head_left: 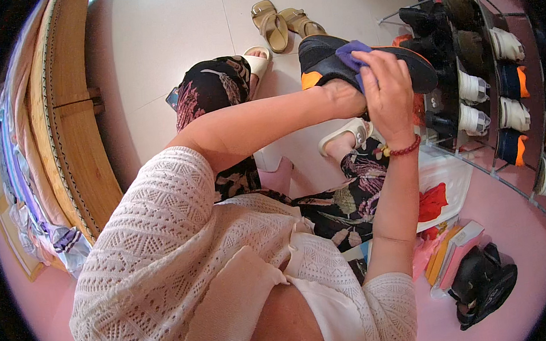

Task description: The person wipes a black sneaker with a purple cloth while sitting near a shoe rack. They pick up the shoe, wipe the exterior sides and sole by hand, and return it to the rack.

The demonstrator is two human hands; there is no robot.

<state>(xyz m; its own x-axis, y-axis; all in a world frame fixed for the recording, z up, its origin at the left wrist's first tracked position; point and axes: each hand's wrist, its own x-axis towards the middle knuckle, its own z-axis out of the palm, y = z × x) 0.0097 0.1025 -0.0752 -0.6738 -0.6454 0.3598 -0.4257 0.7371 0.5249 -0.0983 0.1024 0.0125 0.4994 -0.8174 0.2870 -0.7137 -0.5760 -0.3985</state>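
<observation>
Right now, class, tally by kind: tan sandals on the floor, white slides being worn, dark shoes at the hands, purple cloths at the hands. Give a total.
Tan sandals: 2
White slides: 2
Dark shoe: 1
Purple cloth: 1
Total: 6

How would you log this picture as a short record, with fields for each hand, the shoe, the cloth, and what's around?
Left hand: at the opening of the shoe, mostly hidden
Right hand: holding the cloth against the shoe
Shoe: dark, with an orange patch near the opening
Cloth: purple, bunched under the right hand's fingers
Right wrist: red beaded bracelet
Beyond the hands: brown sandals on the pale tiled floor
To the right: rack holding several shoes
</observation>
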